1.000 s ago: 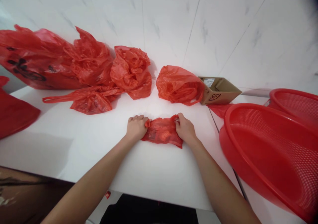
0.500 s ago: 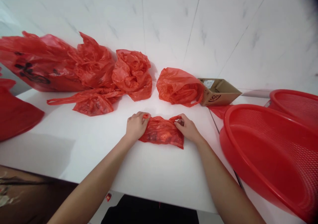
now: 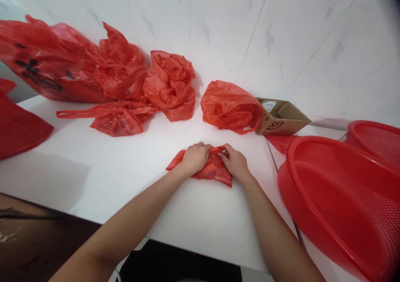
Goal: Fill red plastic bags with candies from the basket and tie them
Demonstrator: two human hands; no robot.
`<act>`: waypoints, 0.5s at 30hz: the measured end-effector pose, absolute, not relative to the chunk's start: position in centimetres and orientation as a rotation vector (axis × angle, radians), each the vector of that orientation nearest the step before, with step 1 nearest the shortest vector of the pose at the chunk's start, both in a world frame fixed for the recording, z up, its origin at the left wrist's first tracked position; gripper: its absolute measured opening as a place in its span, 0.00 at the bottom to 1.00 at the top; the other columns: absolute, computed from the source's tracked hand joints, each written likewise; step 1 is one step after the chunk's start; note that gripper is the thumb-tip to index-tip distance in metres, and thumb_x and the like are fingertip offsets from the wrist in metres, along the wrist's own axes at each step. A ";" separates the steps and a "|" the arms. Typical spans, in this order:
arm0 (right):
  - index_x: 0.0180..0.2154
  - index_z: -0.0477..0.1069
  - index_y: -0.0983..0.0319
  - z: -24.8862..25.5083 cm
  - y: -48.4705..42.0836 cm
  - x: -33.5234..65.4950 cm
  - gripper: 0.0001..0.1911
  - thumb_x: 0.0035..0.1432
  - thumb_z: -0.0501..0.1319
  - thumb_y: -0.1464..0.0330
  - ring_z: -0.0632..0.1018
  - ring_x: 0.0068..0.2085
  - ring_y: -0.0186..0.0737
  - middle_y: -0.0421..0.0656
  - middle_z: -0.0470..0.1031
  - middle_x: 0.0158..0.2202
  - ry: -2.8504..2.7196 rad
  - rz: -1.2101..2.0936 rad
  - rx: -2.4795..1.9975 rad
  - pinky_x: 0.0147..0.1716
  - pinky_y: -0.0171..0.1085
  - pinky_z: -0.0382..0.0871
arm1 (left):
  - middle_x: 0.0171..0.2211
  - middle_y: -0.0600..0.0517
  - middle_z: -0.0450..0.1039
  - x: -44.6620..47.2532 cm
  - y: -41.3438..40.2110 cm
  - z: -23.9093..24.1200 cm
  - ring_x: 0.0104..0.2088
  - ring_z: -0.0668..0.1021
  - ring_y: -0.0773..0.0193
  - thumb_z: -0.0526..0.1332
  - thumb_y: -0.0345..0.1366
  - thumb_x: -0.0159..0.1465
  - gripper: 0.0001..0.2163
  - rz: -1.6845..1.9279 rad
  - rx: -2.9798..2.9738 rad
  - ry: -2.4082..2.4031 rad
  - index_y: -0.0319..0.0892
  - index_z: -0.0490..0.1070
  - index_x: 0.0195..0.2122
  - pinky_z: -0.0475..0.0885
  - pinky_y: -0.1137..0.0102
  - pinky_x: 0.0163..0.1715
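A small red plastic bag (image 3: 215, 169) lies on the white table (image 3: 193, 215) in front of me, with something inside that I cannot make out through the film. My left hand (image 3: 196, 157) rests across its middle, fingers curled over the top edge. At the upper right corner, my right hand (image 3: 235, 162) pinches the bag between thumb and fingers. The bag's left end sticks out past my left hand. Part of the upper edge is hidden under my fingers.
Several crumpled red plastic bags (image 3: 170, 86) stand along the tiled wall. An open cardboard box (image 3: 278, 125) sits at the back right, near a large red plastic basket (image 3: 292, 182) and a second basket (image 3: 351, 129). Another red bag (image 3: 21, 127) lies at the far left.
My left hand has moved right, from the bag's left corner to its middle. My right hand keeps its grip at the right corner. The camera view has shifted slightly.
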State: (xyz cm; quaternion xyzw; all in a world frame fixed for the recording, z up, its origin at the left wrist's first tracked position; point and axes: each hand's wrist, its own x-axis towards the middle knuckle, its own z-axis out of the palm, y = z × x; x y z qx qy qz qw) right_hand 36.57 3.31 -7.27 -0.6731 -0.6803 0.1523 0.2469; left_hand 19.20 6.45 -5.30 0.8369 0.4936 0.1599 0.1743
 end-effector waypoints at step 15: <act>0.28 0.60 0.59 -7.5 3.8 38.5 0.21 0.54 0.62 0.50 0.65 0.24 0.31 0.34 0.65 0.23 -1.285 1.121 -1.264 0.25 0.32 0.60 | 0.27 0.50 0.75 13.4 9.7 -5.2 0.28 0.76 0.62 0.52 0.56 0.63 0.24 0.978 1.597 1.187 0.39 0.73 0.32 0.71 0.68 0.33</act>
